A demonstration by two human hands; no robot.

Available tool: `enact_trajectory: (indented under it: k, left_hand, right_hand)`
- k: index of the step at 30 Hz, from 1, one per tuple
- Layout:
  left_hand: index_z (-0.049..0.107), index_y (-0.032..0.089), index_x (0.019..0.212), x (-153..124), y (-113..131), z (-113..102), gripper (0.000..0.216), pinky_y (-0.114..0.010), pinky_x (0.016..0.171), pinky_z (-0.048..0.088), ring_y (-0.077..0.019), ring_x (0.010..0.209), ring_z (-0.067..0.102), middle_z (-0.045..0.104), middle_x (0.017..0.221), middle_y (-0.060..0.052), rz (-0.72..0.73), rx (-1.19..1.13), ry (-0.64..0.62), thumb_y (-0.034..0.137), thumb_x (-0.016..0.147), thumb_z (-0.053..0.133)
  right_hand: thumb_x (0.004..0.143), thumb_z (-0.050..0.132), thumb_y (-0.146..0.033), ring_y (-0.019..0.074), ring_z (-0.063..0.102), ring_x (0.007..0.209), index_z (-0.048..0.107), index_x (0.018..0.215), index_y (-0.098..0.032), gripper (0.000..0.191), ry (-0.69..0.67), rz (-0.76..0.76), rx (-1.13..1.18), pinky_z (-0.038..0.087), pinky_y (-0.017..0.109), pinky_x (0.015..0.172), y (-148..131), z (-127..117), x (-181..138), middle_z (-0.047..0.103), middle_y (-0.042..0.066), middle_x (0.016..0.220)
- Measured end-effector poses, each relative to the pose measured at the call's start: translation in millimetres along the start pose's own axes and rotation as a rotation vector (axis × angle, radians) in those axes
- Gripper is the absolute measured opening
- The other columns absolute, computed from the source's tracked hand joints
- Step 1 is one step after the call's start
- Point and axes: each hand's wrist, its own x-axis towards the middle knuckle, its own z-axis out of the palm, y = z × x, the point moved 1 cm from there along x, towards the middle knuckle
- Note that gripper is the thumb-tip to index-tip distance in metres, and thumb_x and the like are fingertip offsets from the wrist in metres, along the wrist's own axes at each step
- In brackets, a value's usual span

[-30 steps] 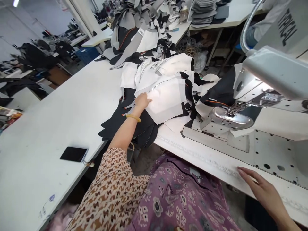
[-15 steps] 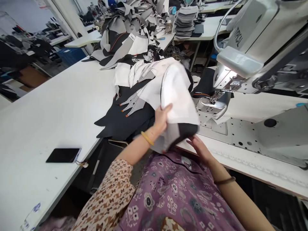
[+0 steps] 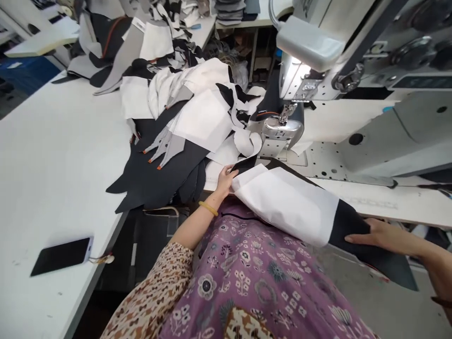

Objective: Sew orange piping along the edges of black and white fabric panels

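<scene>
A sewn fabric piece, white with black and grey parts [image 3: 293, 202], stretches across the front of my apron. My left hand [image 3: 228, 181] pinches its left end by a black edge, close to the sewing machine's bed. On the right, my right hand [image 3: 381, 238] grips the black end, thumb on top and the other fingers hidden beneath. Just beyond the piece stands the sewing machine [image 3: 282, 127], its presser foot down over a metal arm with dark, orange-lined cloth around it.
A heap of white, grey and black cut pieces [image 3: 197, 117] lies left of the machine. On the white table [image 3: 70, 155] rests a phone [image 3: 61, 256] with a cord charm. A blue bin [image 3: 28, 75] stands at the far left, more cloth piled behind.
The fabric piece has swung down off the heap to lie lengthwise before me. My right hand has moved right and taken hold of its black end. The view has shifted right.
</scene>
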Motion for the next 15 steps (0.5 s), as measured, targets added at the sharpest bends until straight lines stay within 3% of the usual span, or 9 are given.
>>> enact_trajectory:
  k: [2, 3, 4, 6, 7, 9, 12, 15]
  left_hand:
    - [0.062, 0.015, 0.075, 1.2, 2.8, 9.8, 0.025, -0.020, 0.066, 0.042, -0.0086, 0.066, 0.053, 0.060, 0.068, 0.004, 0.052, 0.118, -0.066, 0.033, 0.063, 0.075]
    - [0.061, 0.015, 0.069, 0.3, 4.8, 15.8, 0.026, -0.020, 0.066, 0.041, -0.0086, 0.066, 0.052, 0.059, 0.066, 0.004, 0.081, 0.169, -0.095, 0.038, 0.066, 0.073]
    - [0.059, 0.015, 0.065, -1.2, 7.2, 22.1, 0.030, -0.020, 0.065, 0.040, -0.0086, 0.065, 0.050, 0.056, 0.063, 0.004, 0.110, 0.215, -0.120, 0.042, 0.069, 0.071]
    - [0.054, 0.016, 0.056, -5.4, 13.0, 34.6, 0.037, -0.021, 0.063, 0.038, -0.0084, 0.061, 0.045, 0.049, 0.056, 0.005, 0.165, 0.295, -0.172, 0.046, 0.071, 0.069]
    - [0.053, 0.016, 0.054, -8.0, 16.3, 40.6, 0.038, -0.021, 0.062, 0.037, -0.0084, 0.060, 0.043, 0.047, 0.054, 0.006, 0.191, 0.326, -0.203, 0.047, 0.072, 0.068]
    - [0.056, 0.016, 0.059, -13.7, 24.1, 51.6, 0.034, -0.021, 0.064, 0.038, -0.0089, 0.063, 0.044, 0.050, 0.059, 0.005, 0.246, 0.366, -0.278, 0.045, 0.072, 0.068]
    - [0.064, 0.017, 0.079, -20.9, 37.1, 63.0, 0.025, -0.021, 0.072, 0.041, -0.0112, 0.074, 0.051, 0.060, 0.077, 0.002, 0.370, 0.420, -0.412, 0.041, 0.074, 0.066]
    - [0.063, 0.017, 0.084, -22.2, 46.9, 65.5, 0.025, -0.023, 0.072, 0.043, -0.0124, 0.075, 0.052, 0.061, 0.079, 0.001, 0.432, 0.483, -0.488, 0.041, 0.074, 0.063]
  right_hand:
    - [0.043, 0.076, -0.030, 0.0309, 0.063, 0.083, 0.066, 0.069, -0.022, 0.030, -0.054, 0.095, -0.150, 0.051, 0.040, 0.071, 2.5, 6.0, 1.9, 0.065, 0.019, 0.093]
    - [0.046, 0.074, -0.035, 0.0319, 0.061, 0.092, 0.066, 0.077, -0.023, 0.034, 0.043, 0.068, -0.202, 0.049, 0.041, 0.077, -4.4, 9.6, 3.7, 0.063, 0.019, 0.103]
    - [0.051, 0.071, -0.041, 0.0328, 0.059, 0.099, 0.065, 0.083, -0.024, 0.037, 0.221, 0.003, -0.237, 0.048, 0.043, 0.079, -16.8, 13.6, 5.6, 0.061, 0.018, 0.110]
    - [0.070, 0.052, -0.055, 0.0274, 0.055, 0.108, 0.060, 0.104, -0.025, 0.046, 0.349, -0.289, -0.152, 0.047, 0.040, 0.083, -56.3, 25.9, 11.7, 0.057, 0.011, 0.120]
    - [0.074, 0.047, -0.057, 0.0255, 0.055, 0.107, 0.059, 0.106, -0.024, 0.048, 0.380, -0.410, -0.104, 0.047, 0.039, 0.083, -80.5, 32.5, 16.4, 0.057, 0.010, 0.119]
    - [0.078, 0.046, -0.055, 0.0220, 0.052, 0.111, 0.057, 0.112, -0.021, 0.049, 0.399, -0.623, -0.042, 0.040, 0.038, 0.098, -131.4, 43.6, 30.6, 0.057, 0.008, 0.120]
    - [0.075, 0.052, -0.055, 0.0206, 0.050, 0.111, 0.055, 0.114, -0.017, 0.054, 0.165, -0.708, 0.115, 0.036, 0.035, 0.100, -190.7, 50.0, 60.5, 0.054, 0.008, 0.122]
    - [0.073, 0.053, -0.058, 0.0134, 0.050, 0.085, 0.056, 0.100, -0.016, 0.050, -0.098, -0.718, 0.252, 0.041, 0.028, 0.077, -215.4, 46.6, 81.6, 0.057, 0.004, 0.095]
